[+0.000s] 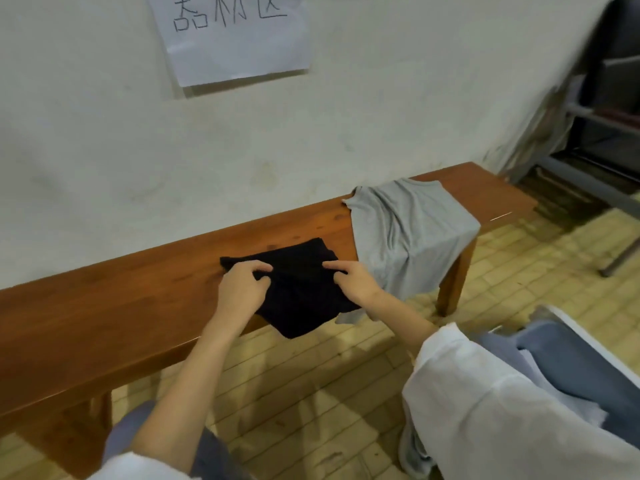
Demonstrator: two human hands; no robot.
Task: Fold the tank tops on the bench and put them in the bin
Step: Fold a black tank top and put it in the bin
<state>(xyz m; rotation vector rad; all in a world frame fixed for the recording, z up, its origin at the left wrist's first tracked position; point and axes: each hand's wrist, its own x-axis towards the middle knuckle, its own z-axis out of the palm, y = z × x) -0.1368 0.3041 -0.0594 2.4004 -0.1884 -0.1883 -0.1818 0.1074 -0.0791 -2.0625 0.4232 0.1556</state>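
Note:
A black tank top (301,292), partly folded, lies across the wooden bench (104,306), and its near corner hangs over the front edge. My left hand (242,285) pinches the cloth at its left side. My right hand (353,278) pinches it at the right side, forefinger stretched toward the left. A grey tank top (412,230) is draped unfolded over the bench's right end, spilling down the front. At the lower right stands a white bin (588,337) with blue and pale cloth (571,368) inside, partly hidden by my white sleeve.
The bench stands against a pale wall with a paper sign (235,39) taped above. A metal frame (602,133) with cloth hanging from it stands at the far right. Yellowish tiled floor (311,393) lies in front of the bench.

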